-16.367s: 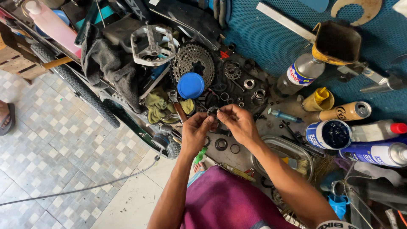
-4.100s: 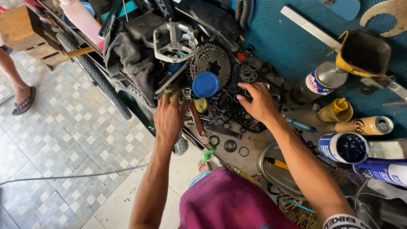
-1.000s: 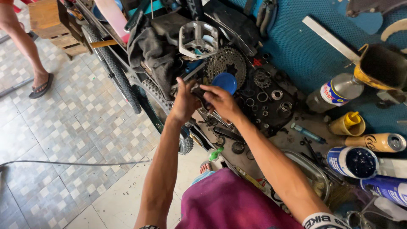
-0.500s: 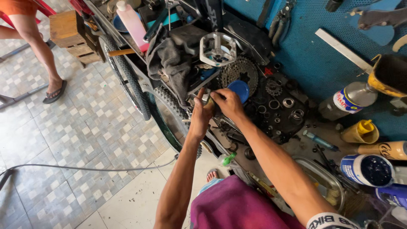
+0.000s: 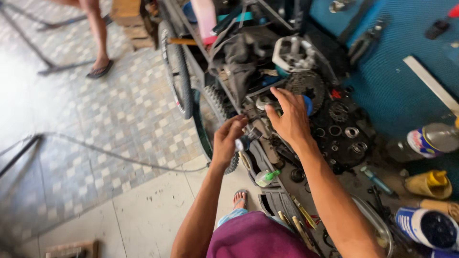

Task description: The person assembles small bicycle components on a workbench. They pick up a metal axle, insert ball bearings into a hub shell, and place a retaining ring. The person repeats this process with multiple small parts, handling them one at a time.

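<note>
Cluttered and oily, the workbench (image 5: 334,191) in front of you runs under a blue pegboard wall (image 5: 397,86), with patterned floor tiles (image 5: 110,119) off to your left. Your left hand (image 5: 228,142) hangs over the bench's front edge, fingers curled around a small dark metal part (image 5: 245,140) with a pale round end — pinched between thumb and fingertips, though motion blur hides the exact hold. Your right hand (image 5: 288,118) is just above and beside it, fingers spread and loose, gripping nothing, hovering over a blue cap (image 5: 308,105) and the toothed cassette sprocket (image 5: 306,86). Beyond that sit a silver pedal (image 5: 292,53) and a heap of dark cloth (image 5: 239,62). To the right lies a black tray of rings and bearings (image 5: 346,136); farther along stand a spray can (image 5: 428,141), a yellow oil bottle (image 5: 428,184) and a blue-and-white tub (image 5: 425,227). A small green-tipped bottle (image 5: 265,177) lies near the bench edge below your hands. Two knobby bicycle tyres (image 5: 179,71) lean against the bench's left side — behind them a wooden crate (image 5: 131,19). A grey hose (image 5: 95,153) snakes across the tiles, and another person's sandalled foot (image 5: 99,70) stands at the far left.
</note>
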